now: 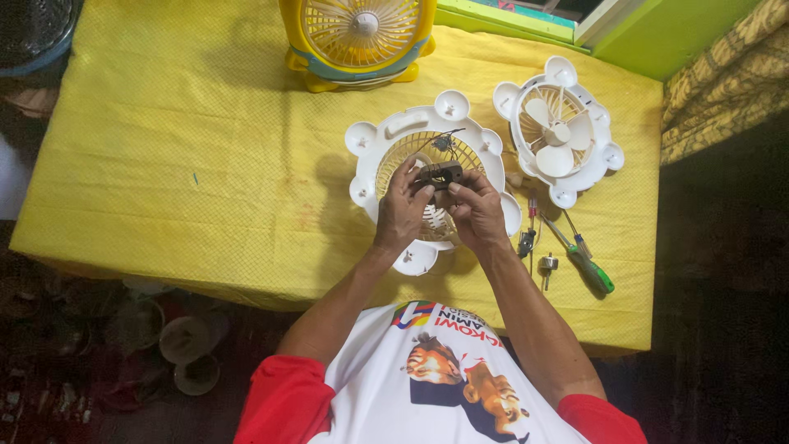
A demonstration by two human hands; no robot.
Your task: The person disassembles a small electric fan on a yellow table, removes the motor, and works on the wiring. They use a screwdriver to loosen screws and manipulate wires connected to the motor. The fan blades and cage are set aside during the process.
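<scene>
Yellow cloth over the surface (pixel 164 164), with a white fan housing (pixel 386 140) lying flat at centre, grille up. Left hand (pixel 400 210) and right hand (pixel 477 212) raised just above that grille, both grips clamped on a small dark motor (pixel 438 174) between the fingertips, thin wires running from it toward 12 o'clock. At 2 o'clock, a second white housing with fan blades (pixel 559 131); at 4 o'clock, a green-handled screwdriver (pixel 590 267); at 12 o'clock, a yellow fan (pixel 359 37).

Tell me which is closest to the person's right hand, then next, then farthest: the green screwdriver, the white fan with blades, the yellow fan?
From the right hand:
1. Green screwdriver, on its right, on the table.
2. White fan with blades, farther back on the right.
3. Yellow fan, at the table's far edge.
</scene>
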